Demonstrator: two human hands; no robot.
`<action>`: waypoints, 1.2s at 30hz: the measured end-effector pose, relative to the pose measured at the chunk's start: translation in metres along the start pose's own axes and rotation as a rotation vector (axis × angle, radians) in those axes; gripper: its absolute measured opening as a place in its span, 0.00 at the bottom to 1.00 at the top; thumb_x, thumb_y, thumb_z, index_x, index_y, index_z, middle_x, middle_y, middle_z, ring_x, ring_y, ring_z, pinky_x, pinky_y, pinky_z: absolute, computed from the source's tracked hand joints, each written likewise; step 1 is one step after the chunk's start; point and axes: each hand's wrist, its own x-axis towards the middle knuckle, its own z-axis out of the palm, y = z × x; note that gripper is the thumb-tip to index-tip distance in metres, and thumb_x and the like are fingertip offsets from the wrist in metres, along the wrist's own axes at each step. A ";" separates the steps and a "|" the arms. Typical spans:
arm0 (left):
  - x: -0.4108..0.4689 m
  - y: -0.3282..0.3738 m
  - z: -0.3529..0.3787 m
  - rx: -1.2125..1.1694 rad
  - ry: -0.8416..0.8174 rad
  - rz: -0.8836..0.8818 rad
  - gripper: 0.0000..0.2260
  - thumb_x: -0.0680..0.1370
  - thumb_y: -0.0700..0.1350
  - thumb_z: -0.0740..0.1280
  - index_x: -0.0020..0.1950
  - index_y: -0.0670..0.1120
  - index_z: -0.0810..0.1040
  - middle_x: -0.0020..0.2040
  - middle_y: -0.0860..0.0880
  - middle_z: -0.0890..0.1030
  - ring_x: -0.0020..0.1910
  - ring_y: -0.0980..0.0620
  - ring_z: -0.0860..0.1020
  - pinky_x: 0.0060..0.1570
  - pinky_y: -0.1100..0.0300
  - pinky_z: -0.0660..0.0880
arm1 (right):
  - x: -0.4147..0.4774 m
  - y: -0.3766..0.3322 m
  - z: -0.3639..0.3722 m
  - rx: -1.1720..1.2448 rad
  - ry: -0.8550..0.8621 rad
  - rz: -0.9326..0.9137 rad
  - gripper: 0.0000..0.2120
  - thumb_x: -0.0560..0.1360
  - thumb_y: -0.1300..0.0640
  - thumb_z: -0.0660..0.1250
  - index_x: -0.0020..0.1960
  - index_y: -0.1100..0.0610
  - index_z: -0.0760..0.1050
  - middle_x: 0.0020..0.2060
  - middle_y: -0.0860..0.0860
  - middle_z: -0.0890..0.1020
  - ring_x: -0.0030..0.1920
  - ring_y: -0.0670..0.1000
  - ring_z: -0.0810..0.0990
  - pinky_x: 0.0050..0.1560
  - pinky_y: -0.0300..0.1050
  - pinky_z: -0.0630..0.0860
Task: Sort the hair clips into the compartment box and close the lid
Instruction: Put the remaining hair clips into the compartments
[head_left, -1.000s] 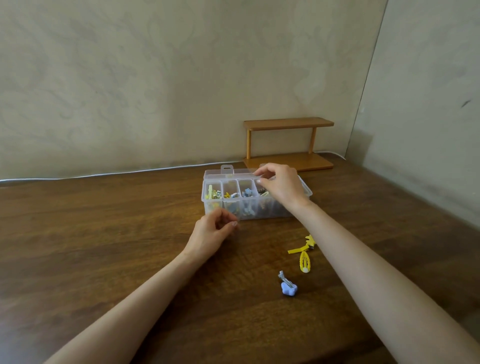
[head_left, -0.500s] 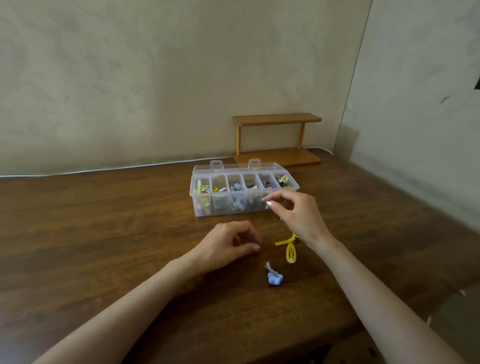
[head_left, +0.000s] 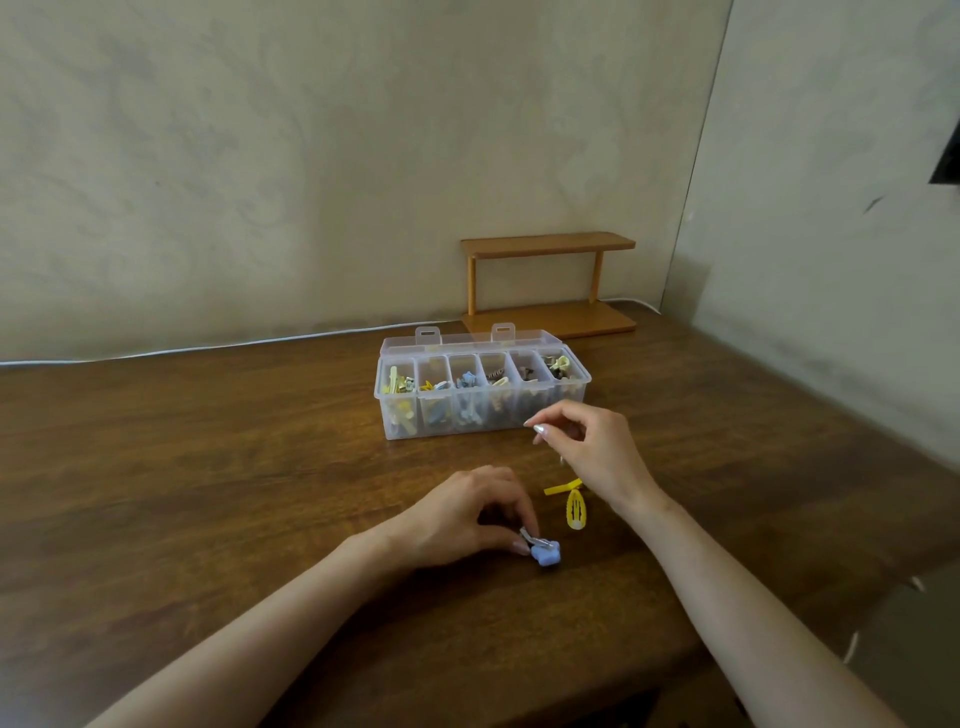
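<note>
The blue clip lies on the surface well in front of the compartment box. Its metal end points toward the left hand, whose fingers pinch it. The right hand, nearer the box, hangs loosely curled and empty above the yellow clips.

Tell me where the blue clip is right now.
Head view, lower centre: the blue clip lies on the table, pinched by the left hand, just nearer than the yellow snap clip and well short of the box.
</note>
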 end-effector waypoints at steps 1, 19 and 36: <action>0.000 0.000 0.000 -0.007 0.007 -0.001 0.05 0.74 0.44 0.69 0.50 0.49 0.78 0.53 0.53 0.75 0.53 0.58 0.74 0.55 0.59 0.74 | 0.000 0.000 0.000 -0.006 -0.004 0.001 0.06 0.76 0.61 0.66 0.48 0.53 0.81 0.38 0.46 0.82 0.38 0.38 0.78 0.38 0.33 0.73; -0.002 -0.013 -0.019 -0.125 0.340 -0.185 0.02 0.76 0.46 0.65 0.45 0.52 0.77 0.42 0.54 0.80 0.41 0.61 0.78 0.42 0.68 0.75 | -0.001 0.001 0.001 -0.051 -0.045 -0.007 0.06 0.76 0.60 0.66 0.48 0.51 0.80 0.37 0.45 0.82 0.40 0.40 0.79 0.41 0.34 0.75; 0.082 -0.067 -0.102 0.337 0.535 -0.439 0.10 0.77 0.51 0.65 0.39 0.48 0.80 0.32 0.56 0.75 0.33 0.56 0.73 0.36 0.58 0.71 | 0.002 0.005 -0.001 -0.076 -0.033 -0.006 0.06 0.76 0.60 0.66 0.49 0.51 0.80 0.38 0.44 0.81 0.40 0.41 0.79 0.40 0.32 0.74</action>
